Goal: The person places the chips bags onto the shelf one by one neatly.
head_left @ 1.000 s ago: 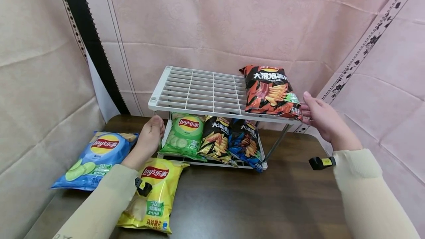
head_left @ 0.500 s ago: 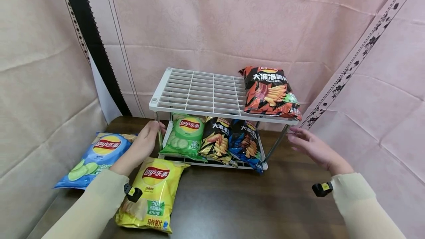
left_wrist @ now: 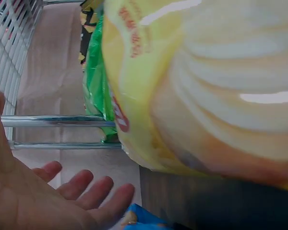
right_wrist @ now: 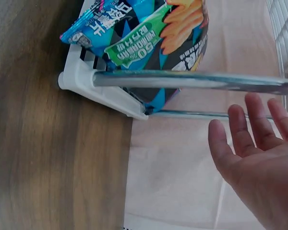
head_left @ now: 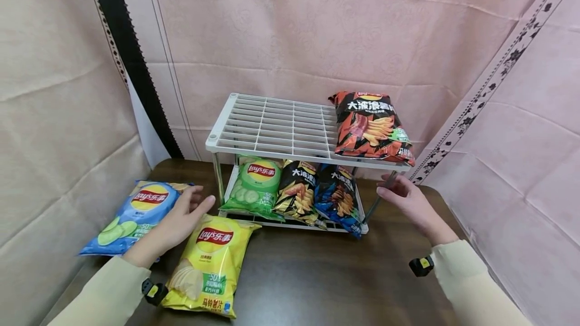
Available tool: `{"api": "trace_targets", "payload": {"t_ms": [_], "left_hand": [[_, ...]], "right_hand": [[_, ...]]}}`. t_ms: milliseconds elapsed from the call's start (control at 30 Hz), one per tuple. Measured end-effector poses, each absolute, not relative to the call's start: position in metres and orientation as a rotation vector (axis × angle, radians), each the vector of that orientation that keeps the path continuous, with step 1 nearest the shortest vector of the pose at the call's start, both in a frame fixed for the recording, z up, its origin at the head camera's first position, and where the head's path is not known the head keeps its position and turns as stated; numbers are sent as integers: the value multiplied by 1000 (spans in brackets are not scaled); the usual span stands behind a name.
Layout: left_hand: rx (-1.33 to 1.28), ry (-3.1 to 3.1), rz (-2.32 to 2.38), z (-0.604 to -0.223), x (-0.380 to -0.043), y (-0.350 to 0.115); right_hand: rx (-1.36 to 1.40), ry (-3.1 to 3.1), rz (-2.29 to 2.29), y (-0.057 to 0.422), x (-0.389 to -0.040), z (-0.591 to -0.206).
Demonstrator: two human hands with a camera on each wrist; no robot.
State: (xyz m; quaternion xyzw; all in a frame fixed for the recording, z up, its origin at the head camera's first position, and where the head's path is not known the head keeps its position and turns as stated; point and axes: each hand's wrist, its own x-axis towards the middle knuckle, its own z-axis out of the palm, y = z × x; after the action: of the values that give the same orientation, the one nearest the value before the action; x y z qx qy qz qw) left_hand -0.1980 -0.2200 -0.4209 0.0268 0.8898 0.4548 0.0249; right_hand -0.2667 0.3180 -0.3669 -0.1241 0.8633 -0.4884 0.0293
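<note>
My left hand (head_left: 182,220), fingers spread and holding nothing, hovers between a blue Lay's chip bag (head_left: 136,215) and a yellow Lay's chip bag (head_left: 213,260). In the left wrist view its fingers (left_wrist: 98,191) are relaxed, with the yellow bag close by. By the front right post (right_wrist: 192,80) of a two-tier white rack (head_left: 276,127) is my right hand (head_left: 405,200). Its fingers (right_wrist: 237,124) are extended near the post, and contact is hard to tell. A red-and-black chip bag (head_left: 372,127) lies on the rack's top tier, at its right end.
On the rack's lower tier sit a green chip bag (head_left: 256,187), a black-and-gold chip bag (head_left: 297,192) and a blue-and-black chip bag (head_left: 337,197). The rack stands on a dark wooden table (head_left: 317,275). Pink cloth (head_left: 281,29) hangs behind and at the sides.
My left hand has left the rack's front left post, moving left and down with fingers opening. My right hand has moved from beside the red-and-black bag down and left to the right post.
</note>
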Motion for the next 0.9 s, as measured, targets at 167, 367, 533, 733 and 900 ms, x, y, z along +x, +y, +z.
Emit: {"api": "trace_targets", "payload": {"t_ms": [167,367,533,733,900], "left_hand": [[36,2732,1333,-427,-185,-222],[33,2724,1208,-436,-173,-224],[-7,2684,1138,-441,-167,-224],[-37,2695,1030,-445,-161,-227],[2,2654,1008,-445,-158,-228]], "right_hand": [[-389,2681,-1523,311,-270,-369],[-363,2728,-1547,299,-274,-374],[-368,2644,-1753,289,-279,-381],[-278,2570,-1892,280,-284,-387],[-129,2519,-1965,276,-289,-395]]}}
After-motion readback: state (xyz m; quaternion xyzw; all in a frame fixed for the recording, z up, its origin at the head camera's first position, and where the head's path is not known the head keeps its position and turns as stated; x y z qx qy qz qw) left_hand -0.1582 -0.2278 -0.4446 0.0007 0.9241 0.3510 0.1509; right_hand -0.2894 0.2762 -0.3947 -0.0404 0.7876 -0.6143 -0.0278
